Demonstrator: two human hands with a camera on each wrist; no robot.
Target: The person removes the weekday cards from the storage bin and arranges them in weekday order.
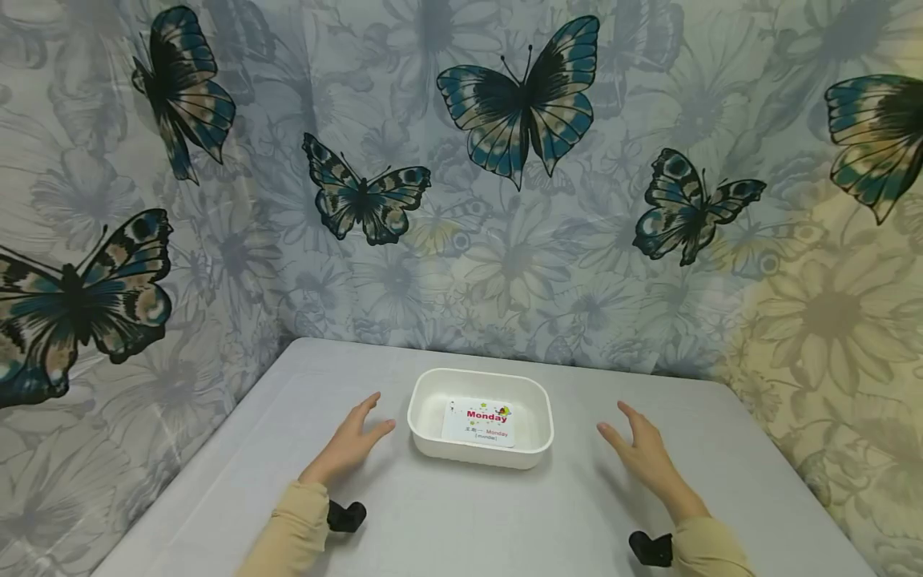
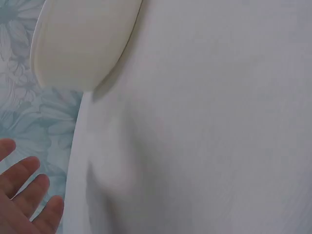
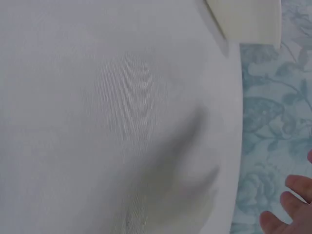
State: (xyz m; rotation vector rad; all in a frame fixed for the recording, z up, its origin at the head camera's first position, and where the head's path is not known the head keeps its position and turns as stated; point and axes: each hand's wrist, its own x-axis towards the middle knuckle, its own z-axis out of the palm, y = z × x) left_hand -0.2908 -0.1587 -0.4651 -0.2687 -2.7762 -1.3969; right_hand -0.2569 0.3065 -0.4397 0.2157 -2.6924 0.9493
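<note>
My left grip [image 1: 349, 439], right grip [image 1: 644, 454]: spread
Uneven pushing could skid tray [image 1: 476, 456] and card [image 1: 479, 424] toward tabletop's [image 1: 469, 521] far edge.

Head view faces forward-down; 2 wrist views nearer; all share tub [image 1: 476, 456].

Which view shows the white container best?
The head view: it shows the whole white container, rim and inside, with the Monday card in it. Both wrist views show only part of its outside, cut off at the top.
</note>
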